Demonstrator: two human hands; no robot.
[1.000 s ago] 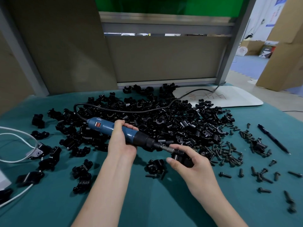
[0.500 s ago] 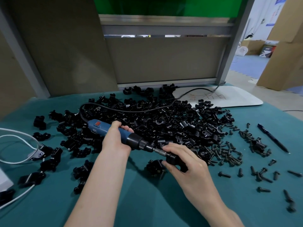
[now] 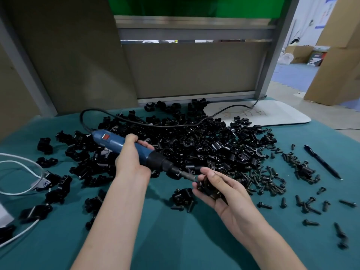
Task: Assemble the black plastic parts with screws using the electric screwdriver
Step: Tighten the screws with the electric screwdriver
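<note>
My left hand point(image 3: 131, 162) grips the blue electric screwdriver point(image 3: 136, 151), which slopes down to the right. Its metal bit meets a black plastic part point(image 3: 209, 189) that my right hand point(image 3: 224, 193) holds palm-up just above the green table point(image 3: 175, 240). A big heap of black plastic parts point(image 3: 194, 141) lies behind both hands. Loose black screws point(image 3: 268, 182) are scattered to the right of my right hand. A small cluster of parts and screws point(image 3: 183, 198) lies on the cloth right under the bit.
The screwdriver's black cord point(image 3: 155, 124) loops back over the heap toward a white board point(image 3: 272, 114). Several joined black pieces point(image 3: 56, 190) lie at left near a white cable point(image 3: 19, 174). A black pen point(image 3: 321, 161) lies at far right. A grey partition point(image 3: 194, 71) closes the back.
The screwdriver's rear has tilted up and its cord has lifted. My right hand has turned more palm-up with the part, still at the bit's tip.
</note>
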